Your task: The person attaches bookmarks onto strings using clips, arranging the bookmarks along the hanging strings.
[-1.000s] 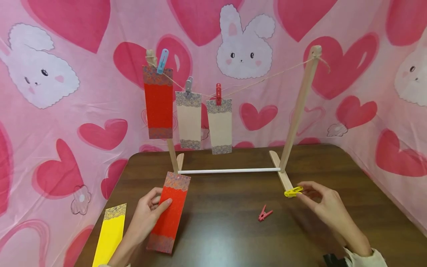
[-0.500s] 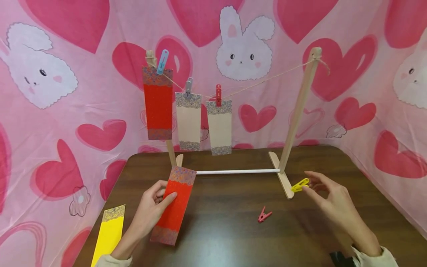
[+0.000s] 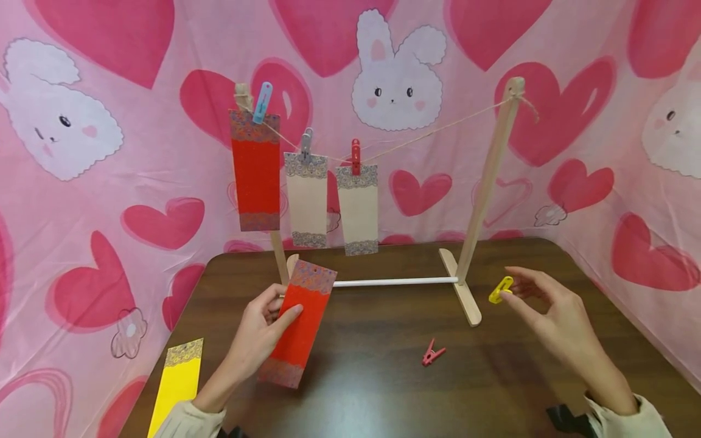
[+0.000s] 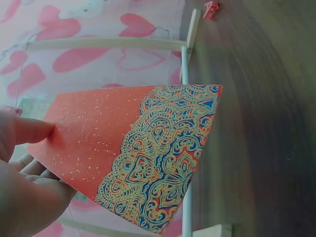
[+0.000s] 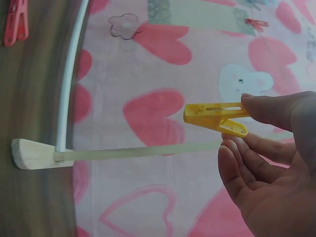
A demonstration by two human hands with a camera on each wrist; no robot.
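My left hand (image 3: 257, 334) grips a red paper card (image 3: 303, 325), thumb on its front and fingers behind. Patterned bands cross both ends of the card, and a small hole shows near its top; in the left wrist view the lower band (image 4: 158, 158) faces the camera. My right hand (image 3: 564, 328) pinches a yellow clothespin (image 3: 501, 290) by its handle ends, thumb on one and fingertips on the other, as the right wrist view shows with the clothespin (image 5: 212, 116) level. A pink clothespin (image 3: 432, 353) lies on the table between the hands.
Behind stands a wooden frame (image 3: 487, 182) with a string (image 3: 438, 128). Clipped along it are a red card (image 3: 256, 182) by a blue clothespin (image 3: 263, 103) and two cream cards (image 3: 358, 210). A yellow card (image 3: 177, 380) lies at the table's left.
The left hand has lifted the red card up and to the right. The right hand has moved the yellow clothespin up and right, off the frame's foot, and turned it more upright.
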